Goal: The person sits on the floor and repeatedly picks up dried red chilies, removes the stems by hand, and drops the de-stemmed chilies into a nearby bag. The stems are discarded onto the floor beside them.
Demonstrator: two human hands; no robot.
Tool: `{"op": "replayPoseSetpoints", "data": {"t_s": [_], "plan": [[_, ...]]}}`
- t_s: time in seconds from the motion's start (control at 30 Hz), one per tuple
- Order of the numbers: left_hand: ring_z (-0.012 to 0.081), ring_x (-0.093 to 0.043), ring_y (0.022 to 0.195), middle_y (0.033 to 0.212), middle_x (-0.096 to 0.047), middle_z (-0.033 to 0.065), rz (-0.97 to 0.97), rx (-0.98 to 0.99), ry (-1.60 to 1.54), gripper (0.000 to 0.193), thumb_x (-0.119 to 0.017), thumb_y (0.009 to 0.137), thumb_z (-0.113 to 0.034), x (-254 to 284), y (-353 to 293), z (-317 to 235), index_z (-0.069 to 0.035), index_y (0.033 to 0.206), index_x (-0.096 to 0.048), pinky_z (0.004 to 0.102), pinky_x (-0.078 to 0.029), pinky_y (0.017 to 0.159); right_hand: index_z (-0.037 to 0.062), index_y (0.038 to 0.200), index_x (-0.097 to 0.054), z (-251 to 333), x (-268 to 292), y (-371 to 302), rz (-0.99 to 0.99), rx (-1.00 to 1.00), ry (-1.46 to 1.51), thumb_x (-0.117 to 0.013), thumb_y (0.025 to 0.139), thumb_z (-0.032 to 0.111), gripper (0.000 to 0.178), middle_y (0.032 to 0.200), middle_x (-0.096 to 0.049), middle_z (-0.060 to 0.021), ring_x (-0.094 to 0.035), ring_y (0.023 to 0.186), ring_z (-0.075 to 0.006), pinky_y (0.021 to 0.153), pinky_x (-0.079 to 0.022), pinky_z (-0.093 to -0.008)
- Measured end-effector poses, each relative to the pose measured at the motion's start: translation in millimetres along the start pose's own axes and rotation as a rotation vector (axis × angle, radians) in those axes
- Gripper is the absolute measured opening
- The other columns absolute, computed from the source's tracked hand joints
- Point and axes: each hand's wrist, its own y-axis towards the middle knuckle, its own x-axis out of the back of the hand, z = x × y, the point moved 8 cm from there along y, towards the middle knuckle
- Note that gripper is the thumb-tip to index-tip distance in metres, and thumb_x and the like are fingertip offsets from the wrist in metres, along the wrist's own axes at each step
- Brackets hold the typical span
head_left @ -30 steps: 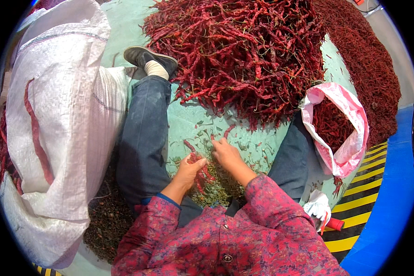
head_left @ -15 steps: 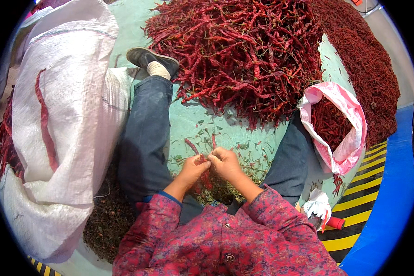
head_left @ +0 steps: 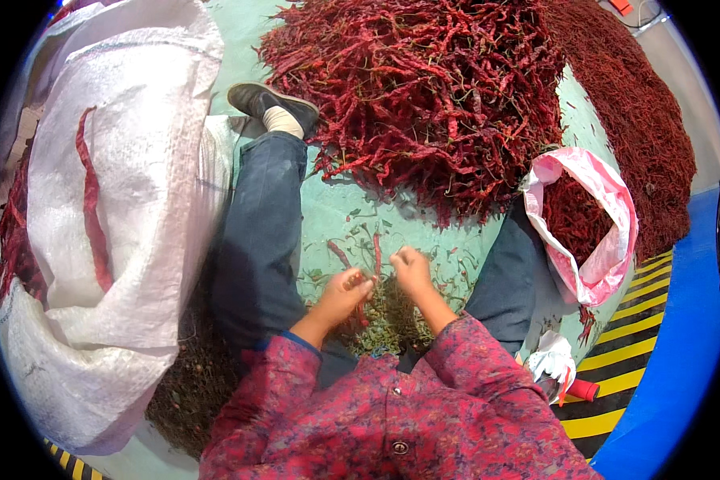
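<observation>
The right hand (head_left: 410, 270) is drawing apart from the left hand (head_left: 346, 294), which it was touching a moment earlier. The left fingers are gripping red chillies (head_left: 378, 254), one pointing away from the body. The right fingers are curling inward (whether they are pinching anything, I cannot tell). Greenish debris (head_left: 384, 324) is lying beneath.

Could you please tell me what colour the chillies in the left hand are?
The chillies are red, showing best in the head view.
</observation>
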Motion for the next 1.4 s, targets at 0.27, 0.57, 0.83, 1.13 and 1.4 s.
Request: {"op": "replayPoseSetpoints", "data": {"t_s": [0.27, 0.57, 0.83, 1.13, 1.4], "plan": [[0.0054, -0.046, 0.069, 0.076, -0.049, -0.0014, -0.051, 0.05, 0.114, 0.028, -0.052, 0.073, -0.003, 5, 3, 9, -0.003, 0.1, -0.045, 0.0207, -0.04, 0.061, 0.0047, 0.082, -0.056, 91, -1, -30, 0.311, 0.416, -0.035, -0.057, 0.068, 0.012, 0.016, 0.085, -0.055, -0.0099, -0.048, 0.083, -0.027, 0.074, -0.038, -0.0321], [0.0036, -0.044, 0.069, 0.077, -0.049, -0.0018, -0.016, 0.038, 0.201, 0.021, -0.057, 0.069, -0.003, -1, 2, 2, -0.002, 0.089, -0.047, 0.0203, -0.038, 0.058, 0.002, 0.076, -0.055, 57, -23, -29, 0.572, 0.094, 0.207, -0.055, 0.072, 0.009, 0.008, 0.069, -0.055, -0.0045, -0.051, 0.064, -0.0106, 0.058, -0.04, -0.0258], [0.003, -0.043, 0.06, 0.065, -0.051, -0.0036, -0.013, 0.057, 0.405, 0.011, -0.059, 0.071, -0.008, 6, 3, 13, 0.0, 0.078, -0.055, 0.0205, -0.037, 0.053, -0.0002, 0.073, -0.052, 65, -10, -36, 0.452, 0.174, 0.042, -0.056, 0.067, 0.011, 0.013, 0.065, -0.054, -0.0142, -0.054, 0.061, -0.0233, 0.055, -0.042, -0.0308], [0.0044, -0.038, 0.054, 0.059, -0.046, -0.0041, 0.031, 0.07, 0.483, 0.009, -0.056, 0.073, -0.01, 1, -1, 7, -0.001, 0.075, -0.055, 0.0219, -0.033, 0.048, 0.0006, 0.08, -0.054, 63, -21, -35, 0.541, 0.295, -0.007, -0.053, 0.066, 0.01, 0.017, 0.069, -0.054, -0.0184, -0.053, 0.062, -0.0302, 0.058, -0.042, -0.0329], [0.0054, -0.047, 0.064, 0.071, -0.053, 0.0004, 0.033, 0.061, 0.169, 0.009, -0.054, 0.076, -0.009, -11, -3, -15, -0.001, 0.08, -0.053, 0.0201, -0.038, 0.057, 0.0017, 0.079, -0.057, 28, -25, -34, 0.602, -0.208, 0.495, -0.045, 0.068, 0.003, 0.016, 0.063, -0.054, -0.0048, -0.051, 0.061, -0.0123, 0.055, -0.042, -0.0257]]}}
